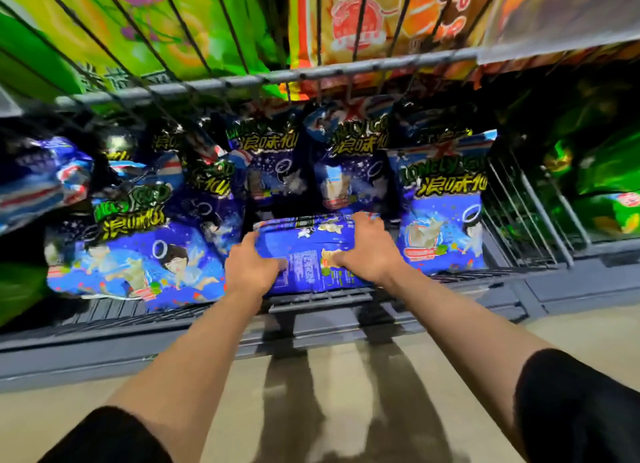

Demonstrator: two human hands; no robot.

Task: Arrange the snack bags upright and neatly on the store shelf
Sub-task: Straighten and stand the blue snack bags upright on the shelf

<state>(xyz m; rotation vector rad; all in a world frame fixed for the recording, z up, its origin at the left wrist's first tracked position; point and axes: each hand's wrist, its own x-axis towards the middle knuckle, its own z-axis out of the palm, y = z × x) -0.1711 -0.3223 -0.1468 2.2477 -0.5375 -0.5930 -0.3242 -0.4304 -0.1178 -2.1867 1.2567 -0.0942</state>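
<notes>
Since the blue bag (308,254) lies flat (long axis sideways) between upright neighbours, we've got left hand (251,266) and right hand (367,246) clamped on its ends.

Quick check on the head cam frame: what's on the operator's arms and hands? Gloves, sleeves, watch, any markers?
Both the left hand and the right hand are bare: no gloves, rings or markers show. No watch or band is visible on either wrist. The forearms are uncovered. Short black sleeves end near the elbows on both arms, plain, with no print visible.
</notes>
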